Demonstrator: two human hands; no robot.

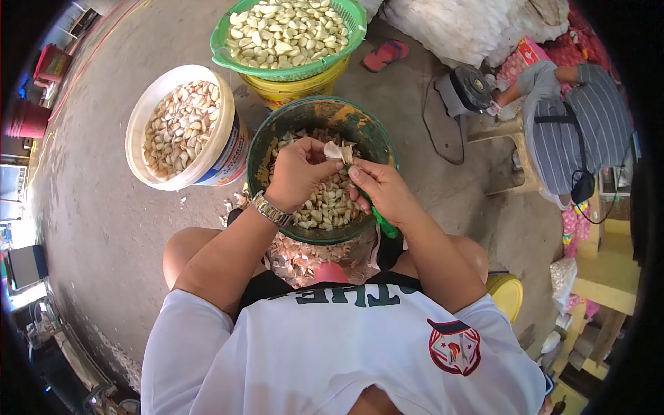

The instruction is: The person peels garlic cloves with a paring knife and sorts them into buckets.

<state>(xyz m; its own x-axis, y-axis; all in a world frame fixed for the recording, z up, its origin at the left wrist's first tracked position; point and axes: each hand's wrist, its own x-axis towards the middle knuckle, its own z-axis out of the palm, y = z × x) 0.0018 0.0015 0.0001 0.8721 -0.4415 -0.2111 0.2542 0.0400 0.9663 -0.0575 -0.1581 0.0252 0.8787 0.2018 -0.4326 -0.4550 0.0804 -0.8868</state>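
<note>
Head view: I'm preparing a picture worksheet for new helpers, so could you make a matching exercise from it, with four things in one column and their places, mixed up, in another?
Things
1. Green basket
2. Watch
3. Green handle
4. Slipper

Places
A. In the right hand
B. Lying on the floor
C. On top of a yellow bucket
D. Around the wrist of the left hand

Right pairs: 1-C, 2-D, 3-A, 4-B

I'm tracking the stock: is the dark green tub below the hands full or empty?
Neither; it is partly filled. Garlic cloves lie inside the dark green tub, well below its rim.
</note>
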